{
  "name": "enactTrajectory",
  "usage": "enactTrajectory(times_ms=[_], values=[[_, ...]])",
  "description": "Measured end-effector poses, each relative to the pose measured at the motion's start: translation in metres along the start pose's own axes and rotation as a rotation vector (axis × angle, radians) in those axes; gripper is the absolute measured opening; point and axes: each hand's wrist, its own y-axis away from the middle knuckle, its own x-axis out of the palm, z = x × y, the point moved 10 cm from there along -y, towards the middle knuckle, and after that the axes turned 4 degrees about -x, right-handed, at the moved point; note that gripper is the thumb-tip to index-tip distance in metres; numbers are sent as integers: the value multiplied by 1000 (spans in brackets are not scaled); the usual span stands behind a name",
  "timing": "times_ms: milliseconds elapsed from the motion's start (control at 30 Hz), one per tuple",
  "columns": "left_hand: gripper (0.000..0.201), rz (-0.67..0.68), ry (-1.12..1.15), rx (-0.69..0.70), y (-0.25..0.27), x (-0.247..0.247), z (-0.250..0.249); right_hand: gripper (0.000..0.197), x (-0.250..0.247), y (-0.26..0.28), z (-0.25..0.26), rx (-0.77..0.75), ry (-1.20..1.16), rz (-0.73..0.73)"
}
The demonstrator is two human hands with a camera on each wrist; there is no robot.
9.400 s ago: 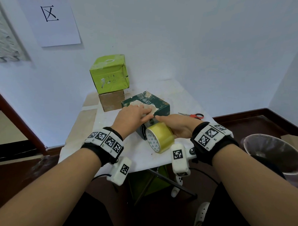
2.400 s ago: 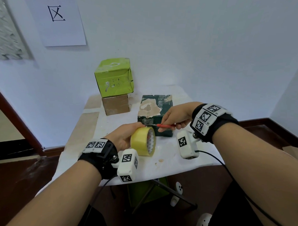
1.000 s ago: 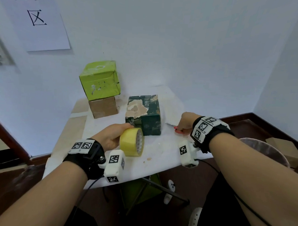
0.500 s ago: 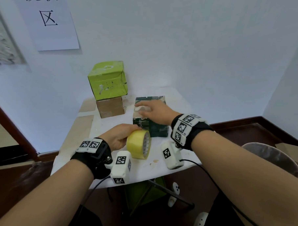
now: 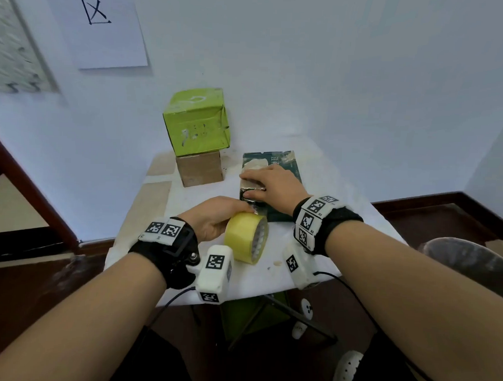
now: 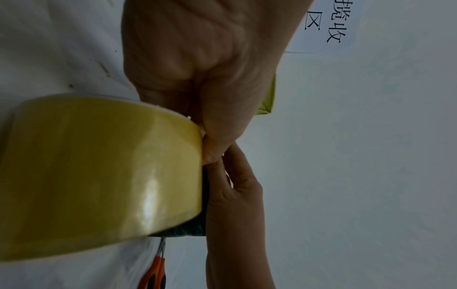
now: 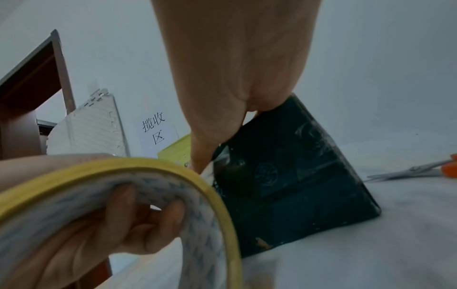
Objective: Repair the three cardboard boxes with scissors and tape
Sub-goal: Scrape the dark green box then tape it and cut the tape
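1. A person stands at a small white bench [image 5: 186,199] set in the corner of a pale room, seen from a head camera looking down along both forearms.

2. The left hand [image 5: 214,217] grips a yellow tape roll [image 5: 246,237], with fingers curled through its core and the thumb over the outer band. The roll is held on edge at the near side of a dark green box [image 5: 286,168], almost touching it.

3. The right hand [image 5: 270,185] lies flat and open on top of the dark green box, its fingers pressing down near the box's front edge, beside a torn pale patch in the printed surface.

4. A second ago this right hand was out at the right side of the bench, at the scissors. Now it has come back to the box, empty.

5. The scissors [image 7: 420,169], with orange handles, lie on the bench to the right of the box, held by neither hand.

6. This suggests a strip has been cut and is now being smoothed onto the box. Glossy clear tape shows on the box's side in the right wrist view.

7. A bright green box [image 5: 197,121] sits stacked on a plain brown box [image 5: 199,169] at the back left of the bench, near the wall and apart from both hands. Both bear glossy film, though whether they are already mended cannot be told.

8. A paper sign [image 5: 102,22] with black characters hangs on the wall.
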Motion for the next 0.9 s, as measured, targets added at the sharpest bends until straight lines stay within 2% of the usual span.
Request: enactTrajectory(times_ms=[100, 267, 400, 500, 567, 700, 900], values=[[23, -39, -53, -15, 5, -12, 1, 51, -2, -1, -1, 17, 7, -23], [14, -108, -45, 42, 10, -42, -11, 56, 3, -2, 1, 28, 30, 8], [3, -160, -36, 79, 11, -58, -20, 64, 0, 3, 2, 5, -14, 130], [3, -193, -50, 102, 9, -62, -24, 64, -8, 7, -2, 18, -136, 227], [3, -194, -59, 106, 7, -60, -26, 66, -8, 9, -1, 4, -122, 260], [6, -189, -64, 116, 4, -61, -26, 70, -5, 10, 4, -33, -103, 241], [6, -208, -75, 139, 4, -66, -26, 55, -9, 8, 4, -15, -200, 147]])
